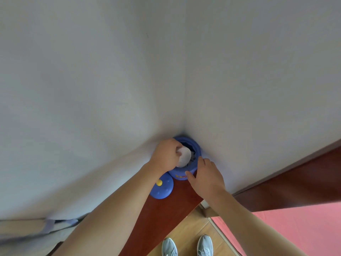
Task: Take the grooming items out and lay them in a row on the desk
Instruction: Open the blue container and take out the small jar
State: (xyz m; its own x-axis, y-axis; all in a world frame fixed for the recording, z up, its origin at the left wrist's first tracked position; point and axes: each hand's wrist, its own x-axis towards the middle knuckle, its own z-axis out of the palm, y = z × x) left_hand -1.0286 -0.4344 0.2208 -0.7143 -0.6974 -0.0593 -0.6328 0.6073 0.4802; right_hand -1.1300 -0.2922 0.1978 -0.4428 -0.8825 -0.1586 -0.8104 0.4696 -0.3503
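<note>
White walls meet in a corner and fill most of my view. A red-brown table runs into that corner. Wood floor and a pink surface lie to my right, with grey shoes at the bottom edge.

The blue jar stands at the back of the table, tight in the corner, with its mouth open. Its blue lid, which has a yellow knob, lies on the table just beside the jar at front-left.

The left grip is over the jar mouth, fingers curled, pinching a white round pad by its left edge. The pad is tilted and partly out of the mouth. The right grip wraps the jar's right side, thumb on the front wall, steadying it. Dark items sit deeper inside, too murky to name.

My read is that the first item is coming out. I see nothing laid on the table yet.

To do the step well:
- Lift the pad straight up past the rim so it doesn't snag the dark items.
- Hold the jar down with the right grip so it can't tip or slide.
- Pinch firmly, since the pad looks thin and floppy and is held only at its edge.
- Set it flat on bare table in front of the jar, clear of the lid, at one end so the row has room to grow.
- The visible table strip looks narrow, so run the row along its length.
</note>
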